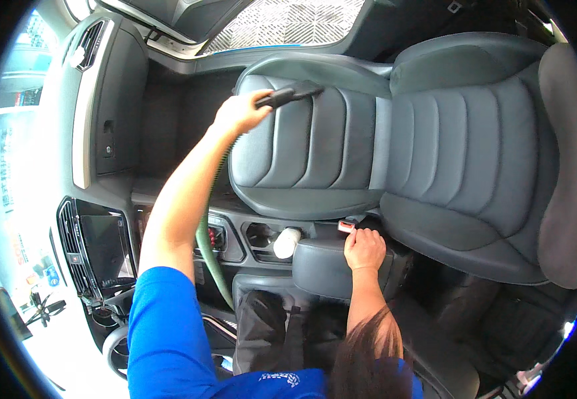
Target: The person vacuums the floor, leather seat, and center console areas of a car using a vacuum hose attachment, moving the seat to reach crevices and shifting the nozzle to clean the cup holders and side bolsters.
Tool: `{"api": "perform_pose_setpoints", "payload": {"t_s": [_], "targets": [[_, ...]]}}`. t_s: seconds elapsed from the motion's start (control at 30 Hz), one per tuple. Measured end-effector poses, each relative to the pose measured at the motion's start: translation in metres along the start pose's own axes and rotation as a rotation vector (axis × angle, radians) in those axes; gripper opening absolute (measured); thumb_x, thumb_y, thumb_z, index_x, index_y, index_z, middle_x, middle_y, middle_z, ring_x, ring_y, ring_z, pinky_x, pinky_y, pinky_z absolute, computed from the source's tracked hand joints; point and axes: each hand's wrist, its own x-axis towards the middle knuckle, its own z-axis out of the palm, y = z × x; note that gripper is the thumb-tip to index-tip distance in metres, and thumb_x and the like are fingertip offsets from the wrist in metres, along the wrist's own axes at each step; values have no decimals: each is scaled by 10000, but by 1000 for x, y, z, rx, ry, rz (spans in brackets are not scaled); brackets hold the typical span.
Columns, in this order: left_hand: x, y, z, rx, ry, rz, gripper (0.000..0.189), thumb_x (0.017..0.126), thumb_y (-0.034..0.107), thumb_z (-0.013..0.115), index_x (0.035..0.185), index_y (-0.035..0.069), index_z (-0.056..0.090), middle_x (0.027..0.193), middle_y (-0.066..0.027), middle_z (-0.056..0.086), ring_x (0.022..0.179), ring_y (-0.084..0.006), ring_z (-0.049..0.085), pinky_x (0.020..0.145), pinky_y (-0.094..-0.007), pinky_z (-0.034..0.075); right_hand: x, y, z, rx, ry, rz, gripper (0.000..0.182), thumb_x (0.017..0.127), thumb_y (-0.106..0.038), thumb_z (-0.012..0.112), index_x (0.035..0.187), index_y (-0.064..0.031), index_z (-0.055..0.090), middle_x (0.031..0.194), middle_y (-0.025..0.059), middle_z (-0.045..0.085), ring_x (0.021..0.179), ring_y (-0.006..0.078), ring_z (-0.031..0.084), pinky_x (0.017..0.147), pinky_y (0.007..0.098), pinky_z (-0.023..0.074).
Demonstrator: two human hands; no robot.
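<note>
My left hand is closed around the black handle of a vacuum nozzle. The nozzle's flat head rests at the seat cushion of a dark leather car seat, near its far side bolster. From below the hand, a green ribbed hose runs down past the centre console. My right hand is on the rear part of the padded armrest, its fingertips over the far edge and partly hidden. Beside its thumb is a red-and-white seat belt buckle.
A white cylindrical container stands in the console beside a cup holder. The seat's backrest rises to the right. At left are the glovebox and a dark dashboard screen. Past the open door lies patterned flooring.
</note>
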Motion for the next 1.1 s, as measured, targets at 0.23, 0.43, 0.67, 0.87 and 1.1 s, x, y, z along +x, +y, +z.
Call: {"api": "perform_pose_setpoints", "payload": {"t_s": [0.23, 0.43, 0.67, 0.87, 1.1], "targets": [[-47, -72, -57, -440, 99, -342, 566, 892, 309, 630, 1428, 197, 490, 601, -53, 562, 446, -133, 562, 420, -300, 502, 4, -3, -2, 39, 31, -24, 287, 833, -209, 599, 583, -68, 583, 642, 95, 580, 674, 296, 569, 615, 433, 452], [-131, -15, 8, -124, -189, -195, 608, 878, 257, 641, 1445, 151, 450, 717, -110, 658, 542, -178, 660, 498, -316, 539, 3, -3, 2, 56, 20, -4, 289, 840, -213, 593, 594, -60, 602, 653, 101, 594, 679, 299, 576, 626, 430, 460], [-175, 14, -47, -284, -622, -214, 555, 870, 252, 672, 1398, 158, 526, 776, -69, 666, 539, -96, 607, 504, -268, 536, 1, -1, 0, 43, -9, 15, 293, 849, -219, 582, 604, -62, 610, 676, 102, 606, 700, 304, 583, 639, 441, 463], [-86, -7, -4, -246, 41, -143, 574, 861, 219, 691, 1393, 121, 500, 808, -95, 666, 509, -136, 617, 448, -296, 518, 4, -10, -3, 75, -16, -2, 283, 850, -216, 579, 619, -59, 625, 672, 101, 614, 707, 302, 591, 649, 436, 467], [-187, -43, 69, 59, -161, 124, 651, 823, 188, 687, 1437, 158, 474, 717, -145, 649, 581, -165, 652, 619, -333, 535, 3, -4, -3, 55, -35, 23, 308, 862, -248, 564, 641, -57, 660, 688, 100, 637, 708, 291, 600, 664, 430, 478]]}}
